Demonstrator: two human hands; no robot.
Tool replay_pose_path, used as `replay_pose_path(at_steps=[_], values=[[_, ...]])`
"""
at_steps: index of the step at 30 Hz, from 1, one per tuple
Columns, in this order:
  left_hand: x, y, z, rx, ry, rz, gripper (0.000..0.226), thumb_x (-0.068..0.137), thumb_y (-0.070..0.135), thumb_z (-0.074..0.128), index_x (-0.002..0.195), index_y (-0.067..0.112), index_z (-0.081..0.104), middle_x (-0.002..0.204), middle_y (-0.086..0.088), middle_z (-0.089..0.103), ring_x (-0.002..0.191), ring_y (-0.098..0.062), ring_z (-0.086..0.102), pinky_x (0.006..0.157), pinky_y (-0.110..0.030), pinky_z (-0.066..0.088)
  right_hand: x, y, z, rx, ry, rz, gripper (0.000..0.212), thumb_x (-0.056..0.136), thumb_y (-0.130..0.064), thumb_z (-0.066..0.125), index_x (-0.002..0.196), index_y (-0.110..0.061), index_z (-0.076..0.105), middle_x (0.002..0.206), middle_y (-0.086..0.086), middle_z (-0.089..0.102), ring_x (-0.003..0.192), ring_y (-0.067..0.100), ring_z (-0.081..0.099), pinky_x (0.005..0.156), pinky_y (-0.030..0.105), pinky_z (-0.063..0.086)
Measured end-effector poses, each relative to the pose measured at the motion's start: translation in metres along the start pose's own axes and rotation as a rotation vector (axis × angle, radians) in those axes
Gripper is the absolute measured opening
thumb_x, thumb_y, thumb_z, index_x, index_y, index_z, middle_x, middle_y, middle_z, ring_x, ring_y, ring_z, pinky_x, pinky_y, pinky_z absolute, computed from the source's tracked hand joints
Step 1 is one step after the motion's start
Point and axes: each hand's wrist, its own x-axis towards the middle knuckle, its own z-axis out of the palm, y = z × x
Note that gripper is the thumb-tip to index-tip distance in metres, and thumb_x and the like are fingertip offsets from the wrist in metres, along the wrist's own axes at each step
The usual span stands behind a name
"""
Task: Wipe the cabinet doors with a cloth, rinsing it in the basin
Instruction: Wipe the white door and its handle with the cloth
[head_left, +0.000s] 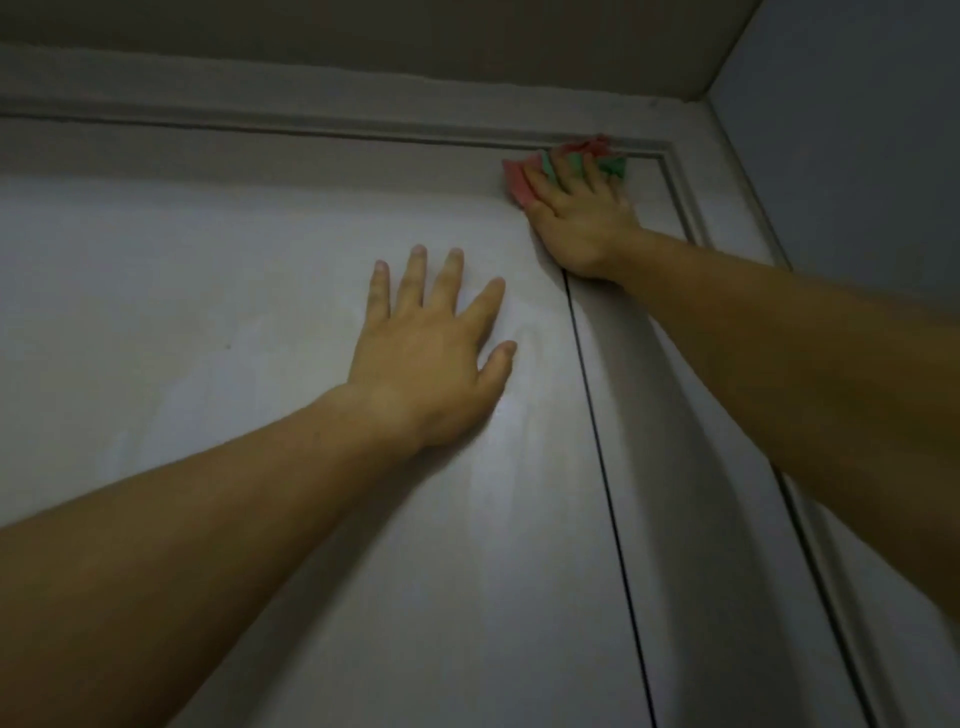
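- The person is reaching up to a pair of pale cabinet doors, and both bare forearms stretch upward from the lower edge of the view.
- The left hand (431, 358) lies flat on the left door (208, 312). Its fingers are straight and spread wide, its thumb is out to the side, and it holds nothing.
- The right hand (582, 218) is higher up and to the right, with its fingers straight and fanned out over the cloth (519, 184). It presses the cloth flat against the surface rather than gripping it.
- The cloth is pink and green and bunched under the fingers. It sits at the top of the right door (675, 467), tight under the moulded frame (260, 111) and close to the upper right corner.
- Pink fabric pokes out to the left of the fingers and above them, and green shows between them.
- A thin dark seam (602, 467) runs down between the two doors. The heel of the right hand rests just at its upper end.
- Faint streaks show on the left door beside the left hand.
- The ceiling (415, 31) is right above the frame, and a grey side wall (857, 156) closes in on the right.
- The light is dim.
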Motion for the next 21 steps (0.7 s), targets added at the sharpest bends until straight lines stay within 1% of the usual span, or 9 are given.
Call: replay_pose_path(at_steps=[3,6,7,10,12,14,16,18,21], values=[[0.007,0.007,0.002,-0.006,-0.038,-0.040,0.068,0.101,0.062,0.019,0.162,0.035,0.005,0.171,-0.009,-0.004,0.156,-0.036,-0.010,0.125,-0.058,-0.002,-0.019,-0.004,0.009,0.004,0.022,-0.061,0.059,0.105,-0.056,0.010,0.161,-0.039,-0.002,0.170,-0.001,-0.011,0.156,0.028,-0.012,0.124,0.049,-0.010],[0.009,0.011,0.005,0.002,-0.029,-0.050,0.070,0.099,0.064,0.018,0.162,0.035,0.006,0.171,-0.009,-0.003,0.156,-0.037,-0.008,0.125,-0.060,0.000,-0.035,0.017,0.015,-0.016,0.034,-0.125,0.058,0.107,-0.055,0.012,0.161,-0.039,-0.002,0.170,-0.003,-0.010,0.156,0.026,-0.012,0.125,0.047,-0.009],[0.009,0.011,0.006,0.001,-0.019,-0.048,0.070,0.098,0.065,0.016,0.161,0.035,0.006,0.171,-0.009,-0.002,0.156,-0.038,-0.007,0.125,-0.060,0.001,-0.033,0.026,0.013,-0.022,0.040,-0.102,0.058,0.107,-0.054,0.013,0.161,-0.037,-0.001,0.170,-0.002,-0.009,0.156,0.026,-0.011,0.125,0.046,-0.009],[0.009,0.010,0.009,0.006,0.007,-0.045,0.075,0.094,0.068,0.007,0.161,0.036,0.006,0.171,-0.011,0.001,0.156,-0.039,-0.004,0.125,-0.061,0.003,-0.009,0.045,0.003,0.008,0.023,0.044,0.060,0.107,-0.054,0.011,0.162,-0.032,-0.002,0.170,0.005,-0.010,0.156,0.030,-0.011,0.124,0.047,-0.010],[0.009,0.008,0.009,0.039,0.016,-0.034,0.077,0.092,0.070,0.002,0.161,0.036,0.006,0.171,-0.011,0.003,0.156,-0.039,-0.002,0.124,-0.062,0.006,0.002,0.047,-0.003,0.033,0.005,0.087,0.061,0.107,-0.053,0.011,0.162,-0.031,-0.003,0.170,0.007,-0.011,0.156,0.031,-0.012,0.125,0.047,-0.010],[0.009,0.007,0.009,0.034,0.005,-0.022,0.079,0.092,0.072,0.002,0.161,0.035,0.005,0.170,-0.012,0.004,0.156,-0.040,0.000,0.125,-0.062,0.007,-0.002,0.048,0.000,0.031,0.009,0.092,0.063,0.105,-0.054,0.009,0.162,-0.030,-0.002,0.170,0.009,-0.010,0.156,0.034,-0.011,0.125,0.050,-0.010],[0.010,0.007,0.007,0.022,0.003,-0.028,0.081,0.089,0.073,-0.001,0.161,0.035,0.007,0.170,-0.012,0.005,0.156,-0.040,0.001,0.124,-0.062,0.007,-0.021,0.050,0.012,-0.024,0.034,0.066,0.069,0.099,-0.056,0.003,0.162,-0.030,-0.002,0.170,0.012,-0.008,0.155,0.037,-0.010,0.125,0.053,-0.007],[0.010,0.008,0.006,0.020,0.000,-0.029,0.082,0.089,0.074,-0.002,0.161,0.035,0.009,0.170,-0.012,0.006,0.156,-0.040,0.002,0.124,-0.062,0.007,-0.041,0.056,0.025,-0.010,0.037,0.041,0.066,0.100,-0.056,0.004,0.162,-0.033,-0.004,0.170,0.009,-0.009,0.156,0.034,-0.011,0.125,0.052,-0.007],[0.010,0.007,0.009,0.014,0.002,-0.029,0.079,0.092,0.073,0.003,0.161,0.036,0.008,0.171,-0.012,0.004,0.156,-0.040,0.000,0.124,-0.062,0.006,-0.034,0.056,0.017,0.021,0.040,0.060,0.063,0.104,-0.057,0.006,0.162,-0.034,-0.003,0.170,0.007,-0.009,0.156,0.031,-0.011,0.125,0.049,-0.010]])
